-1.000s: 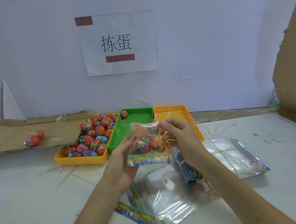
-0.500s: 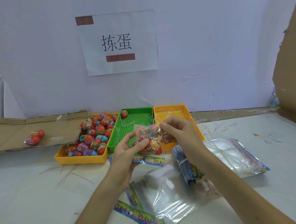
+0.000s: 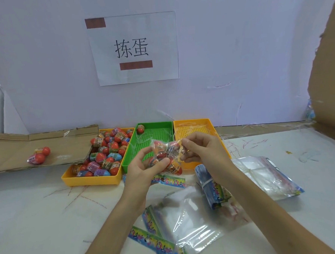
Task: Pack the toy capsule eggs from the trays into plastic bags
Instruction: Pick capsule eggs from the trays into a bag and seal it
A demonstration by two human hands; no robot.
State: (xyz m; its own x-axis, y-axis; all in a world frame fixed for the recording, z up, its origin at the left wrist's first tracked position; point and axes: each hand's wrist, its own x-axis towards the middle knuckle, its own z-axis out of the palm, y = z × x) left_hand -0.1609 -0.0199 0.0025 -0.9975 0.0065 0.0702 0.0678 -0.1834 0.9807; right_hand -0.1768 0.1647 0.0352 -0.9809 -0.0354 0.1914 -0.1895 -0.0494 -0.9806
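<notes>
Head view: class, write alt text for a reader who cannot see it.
Left hand and right hand hold a clear bag of toy capsule eggs before a green tray. A yellow tray of loose eggs sits beside it; empty bags lie nearer.

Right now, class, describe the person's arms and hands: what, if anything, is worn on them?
Both are bare. The left forearm and right forearm show no sleeves up to the picture's lower edge. The left hand and right hand carry no gloves, and no ring, watch or bracelet shows on them.
</notes>
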